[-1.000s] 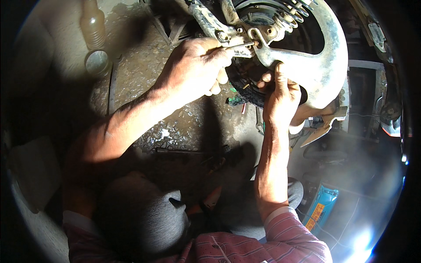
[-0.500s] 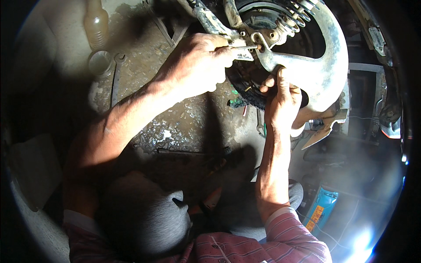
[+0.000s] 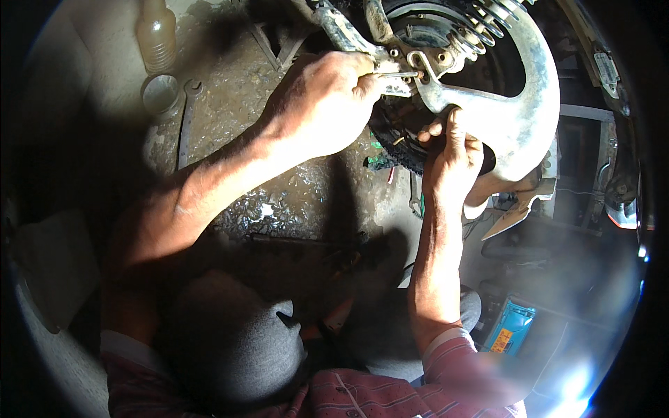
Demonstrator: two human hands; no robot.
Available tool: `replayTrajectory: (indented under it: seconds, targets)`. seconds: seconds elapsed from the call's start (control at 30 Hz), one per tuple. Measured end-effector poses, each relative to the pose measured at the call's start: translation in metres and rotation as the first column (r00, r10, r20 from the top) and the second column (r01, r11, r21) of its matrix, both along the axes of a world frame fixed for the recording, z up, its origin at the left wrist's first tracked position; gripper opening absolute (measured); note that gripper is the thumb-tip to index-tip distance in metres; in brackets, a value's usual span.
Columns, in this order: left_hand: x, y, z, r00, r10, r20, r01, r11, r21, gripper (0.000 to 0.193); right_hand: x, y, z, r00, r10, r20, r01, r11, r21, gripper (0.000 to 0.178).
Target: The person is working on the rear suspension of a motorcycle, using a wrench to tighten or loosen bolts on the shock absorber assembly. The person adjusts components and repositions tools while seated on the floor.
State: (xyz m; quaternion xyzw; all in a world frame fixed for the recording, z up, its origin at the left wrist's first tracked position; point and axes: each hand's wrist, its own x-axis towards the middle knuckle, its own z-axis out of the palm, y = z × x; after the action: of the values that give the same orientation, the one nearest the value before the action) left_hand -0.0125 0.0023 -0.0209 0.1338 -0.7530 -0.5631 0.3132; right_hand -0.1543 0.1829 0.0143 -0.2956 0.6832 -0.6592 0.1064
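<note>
Bottle (image 3: 156,33) at 11 o'clock cut off by top edge. Wheel (image 3: 446,42) at 12 o'clock mostly behind guard (image 3: 516,111), top cropped. Left hand (image 3: 322,104) covers the pin's (image 3: 398,74) near end. Right hand's (image 3: 453,164) fingertips hidden behind the guard. Lower right corner washed out by glare.

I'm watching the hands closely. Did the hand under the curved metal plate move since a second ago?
No. The right hand stays gripping the lower edge of the curved metal plate, at the same spot beside the dark wheel.
</note>
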Motion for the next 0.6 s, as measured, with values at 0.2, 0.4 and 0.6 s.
replayTrajectory:
  seconds: [0.2,0.4,0.6]
  targets:
    - [0.006,0.003,0.017,0.99,-0.139,0.005,0.121,0.875,0.468,0.02,0.003,-0.001,0.004,0.999,-0.022,0.035,0.022,1.0,0.017,0.023]
    - [0.007,0.014,0.004,0.985,0.125,-0.122,-0.152,0.958,-0.242,0.018,0.004,-0.002,0.003,0.999,-0.011,0.041,0.01,1.0,0.007,0.023]
    - [0.006,0.017,0.004,0.975,0.179,-0.134,-0.198,0.969,-0.148,0.021,0.006,-0.003,0.003,0.998,-0.004,0.063,0.006,1.0,-0.028,0.023]
